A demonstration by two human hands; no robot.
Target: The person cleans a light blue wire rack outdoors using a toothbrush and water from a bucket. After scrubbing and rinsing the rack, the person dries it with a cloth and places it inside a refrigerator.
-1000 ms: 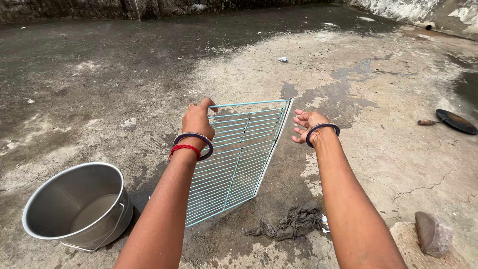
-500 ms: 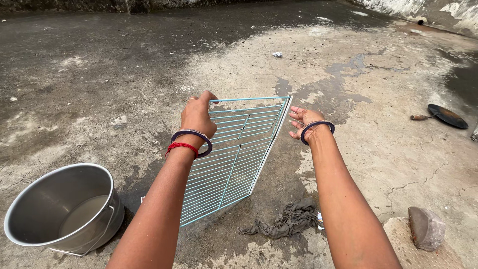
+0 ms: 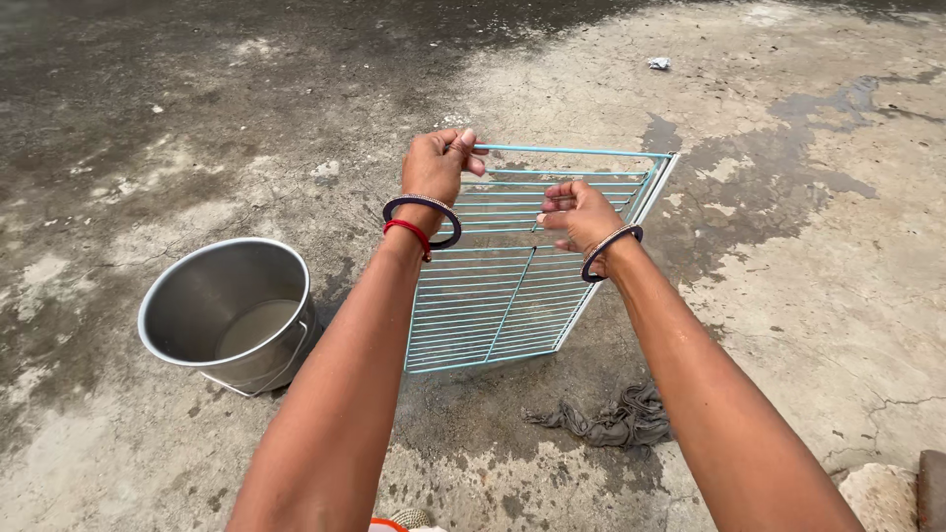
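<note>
From the head camera, the left hand (image 3: 434, 167) is closed on the top corner of a pale blue wire rack (image 3: 512, 281), which stands tilted on the wet concrete floor (image 3: 788, 296); the right hand (image 3: 579, 214) seems curled loosely against its wires; a steel pot (image 3: 229, 315) sits left, a grey rag (image 3: 611, 419) below.

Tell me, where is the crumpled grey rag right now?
The grey rag lies on the wet concrete ground under the right forearm, just below and right of the wire rack's bottom corner.
</note>
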